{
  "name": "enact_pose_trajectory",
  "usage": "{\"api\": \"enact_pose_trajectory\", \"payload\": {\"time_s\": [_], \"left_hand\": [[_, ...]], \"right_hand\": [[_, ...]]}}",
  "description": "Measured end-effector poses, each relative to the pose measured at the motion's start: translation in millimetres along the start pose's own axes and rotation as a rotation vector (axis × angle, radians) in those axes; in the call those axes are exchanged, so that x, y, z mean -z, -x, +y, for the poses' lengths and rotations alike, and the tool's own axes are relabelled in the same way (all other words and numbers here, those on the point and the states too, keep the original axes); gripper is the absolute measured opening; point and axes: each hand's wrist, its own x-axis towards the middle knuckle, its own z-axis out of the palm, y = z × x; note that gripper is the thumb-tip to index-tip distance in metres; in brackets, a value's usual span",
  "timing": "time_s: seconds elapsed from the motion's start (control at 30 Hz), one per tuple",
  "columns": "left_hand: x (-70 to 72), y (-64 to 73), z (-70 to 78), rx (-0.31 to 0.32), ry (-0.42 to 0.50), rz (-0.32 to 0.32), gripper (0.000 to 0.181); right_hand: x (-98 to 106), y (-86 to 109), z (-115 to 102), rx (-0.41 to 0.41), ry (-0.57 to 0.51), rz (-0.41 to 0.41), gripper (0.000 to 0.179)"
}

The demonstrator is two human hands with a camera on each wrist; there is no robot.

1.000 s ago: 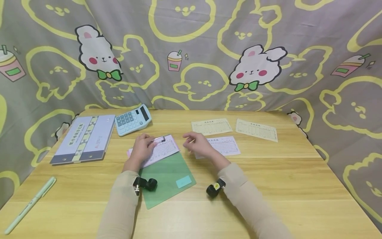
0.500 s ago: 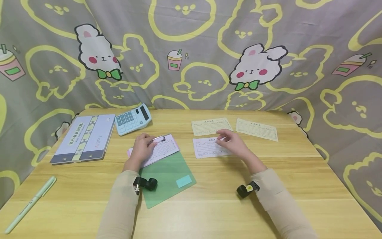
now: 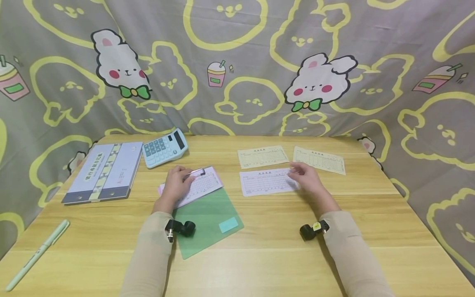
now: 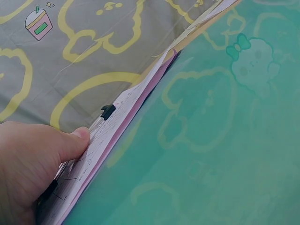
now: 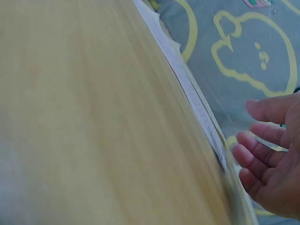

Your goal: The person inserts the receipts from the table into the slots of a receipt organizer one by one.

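Two hands are at work. The left hand [image 3: 175,185] grips the clip [image 3: 203,171] at the top of the green clipboard [image 3: 204,216], thumb laid over the metal; how far its other fingers reach underneath cannot be told. The clipped sheets [image 3: 204,185] lie just to its right, a pink edge showing beneath. The right hand [image 3: 309,177] holds nothing, its fingers loosely bent and parted above the right end of a white slip [image 3: 265,182]. Whether a fingertip touches that slip is unclear.

Farther out, one cream slip [image 3: 262,157] lies ahead and left of the right hand, a second cream slip [image 3: 320,161] just ahead of it. Forward-left of the left hand sit the calculator [image 3: 164,149] and, farther left, the ledger [image 3: 105,173]; the pen [image 3: 38,253] lies well left, nearer the person.

If the left thumb eased off, the clip might snap or the sheets skew. A sleeve or fingertip dragging could slide the thin white slip, or push it into the cream ones close behind.

The table [image 3: 267,247] offers bare wood nearer the person between the wrists, and to the right of the right hand; its far edge runs just past the cream slips.
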Motion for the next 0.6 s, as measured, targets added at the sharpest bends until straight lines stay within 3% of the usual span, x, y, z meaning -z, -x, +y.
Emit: {"api": "enact_pose_trajectory", "payload": {"time_s": [0.2, 0.6], "left_hand": [[-1.8, -2.1, 0.1, -0.002, 0.008, 0.011, 0.033], [-2.5, -0.9, 0.1, 0.020, 0.017, 0.012, 0.033]], "right_hand": [[2, -0.9, 8, -0.052, 0.011, 0.026, 0.046], [0, -6.7, 16, 0.010, 0.262, -0.037, 0.054]]}}
